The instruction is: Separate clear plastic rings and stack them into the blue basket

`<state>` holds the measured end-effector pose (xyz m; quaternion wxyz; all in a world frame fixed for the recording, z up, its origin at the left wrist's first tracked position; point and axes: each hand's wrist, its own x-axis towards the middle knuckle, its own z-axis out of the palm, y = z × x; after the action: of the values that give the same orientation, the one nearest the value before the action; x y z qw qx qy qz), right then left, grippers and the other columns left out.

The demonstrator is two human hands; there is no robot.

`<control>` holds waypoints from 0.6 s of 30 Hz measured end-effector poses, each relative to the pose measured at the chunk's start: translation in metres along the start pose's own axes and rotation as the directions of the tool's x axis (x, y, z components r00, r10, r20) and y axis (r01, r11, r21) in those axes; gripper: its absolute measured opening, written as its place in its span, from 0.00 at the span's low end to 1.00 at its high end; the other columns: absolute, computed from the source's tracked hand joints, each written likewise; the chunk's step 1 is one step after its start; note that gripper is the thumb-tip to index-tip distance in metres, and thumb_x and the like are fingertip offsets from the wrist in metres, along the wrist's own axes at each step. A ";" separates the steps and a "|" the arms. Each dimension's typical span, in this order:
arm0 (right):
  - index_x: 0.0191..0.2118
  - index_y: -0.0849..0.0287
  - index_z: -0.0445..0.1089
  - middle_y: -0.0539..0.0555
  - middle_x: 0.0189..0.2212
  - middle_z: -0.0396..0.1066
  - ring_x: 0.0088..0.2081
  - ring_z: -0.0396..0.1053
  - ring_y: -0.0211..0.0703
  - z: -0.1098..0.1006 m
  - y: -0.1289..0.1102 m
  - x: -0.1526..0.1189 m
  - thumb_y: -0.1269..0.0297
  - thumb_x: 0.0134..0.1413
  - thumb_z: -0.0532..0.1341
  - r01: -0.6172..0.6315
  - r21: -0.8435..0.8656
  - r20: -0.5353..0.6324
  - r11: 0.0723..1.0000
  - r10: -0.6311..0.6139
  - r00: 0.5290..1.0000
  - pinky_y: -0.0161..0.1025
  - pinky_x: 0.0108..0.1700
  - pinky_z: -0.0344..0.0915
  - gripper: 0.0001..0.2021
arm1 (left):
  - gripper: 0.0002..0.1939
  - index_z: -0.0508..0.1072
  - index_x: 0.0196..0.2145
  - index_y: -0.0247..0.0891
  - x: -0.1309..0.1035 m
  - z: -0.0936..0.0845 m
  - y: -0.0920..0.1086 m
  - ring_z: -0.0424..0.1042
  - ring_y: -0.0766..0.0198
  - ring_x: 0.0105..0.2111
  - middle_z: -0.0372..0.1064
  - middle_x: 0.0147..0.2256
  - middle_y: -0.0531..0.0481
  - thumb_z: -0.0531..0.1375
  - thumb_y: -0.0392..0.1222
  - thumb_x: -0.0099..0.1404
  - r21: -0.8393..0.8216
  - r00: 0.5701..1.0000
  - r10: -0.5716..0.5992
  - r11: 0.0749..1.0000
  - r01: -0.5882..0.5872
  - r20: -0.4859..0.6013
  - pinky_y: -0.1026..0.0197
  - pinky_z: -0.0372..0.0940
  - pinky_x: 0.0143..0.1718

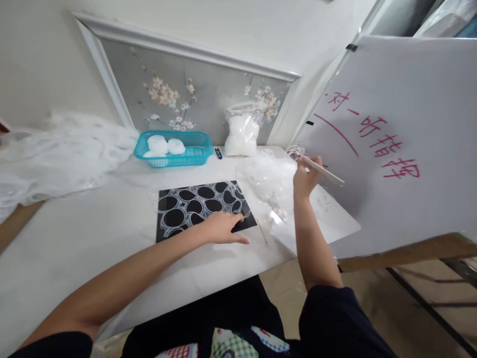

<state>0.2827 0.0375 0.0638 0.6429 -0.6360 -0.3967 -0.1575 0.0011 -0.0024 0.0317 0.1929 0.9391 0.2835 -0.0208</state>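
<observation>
My left hand [223, 227] lies with fingers stretched out over the lower right part of a black board [244, 224]. On that board is a white lace-like piece [192, 195] with rows of oval shapes; my forearm crosses its lower edge. Raised to the right, over the table's right side, my right hand [307, 176] is closed around a white pen-like tool [328, 175]. One end of the tool points down to the right, and its exact kind is unclear. A thin pale stick [263, 232] lies beside the board.
A blue basket [203, 161] holds several white round pieces. Near it are small dark snips [218, 153] and a clear bag [242, 132] of white material. Sheer white fabric [70, 154] is heaped at left, clear plastic [276, 179] at right. A whiteboard [417, 109] stands right.
</observation>
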 end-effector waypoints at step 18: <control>0.28 0.59 0.69 0.48 0.24 0.67 0.30 0.65 0.40 -0.012 0.031 -0.074 0.55 0.50 0.65 -0.328 0.317 0.308 0.890 0.230 0.923 0.39 0.36 0.60 0.12 | 0.16 0.71 0.48 0.34 0.027 -0.067 -0.109 0.70 0.56 0.46 0.67 0.51 0.41 0.55 0.48 0.70 0.321 0.862 -0.478 0.801 0.506 -0.168 0.49 0.66 0.47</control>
<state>0.2616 0.0079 -0.0085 0.7069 -0.5722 -0.4040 0.0987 -0.0402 0.1206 0.0516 -0.0026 0.8523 0.5163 -0.0839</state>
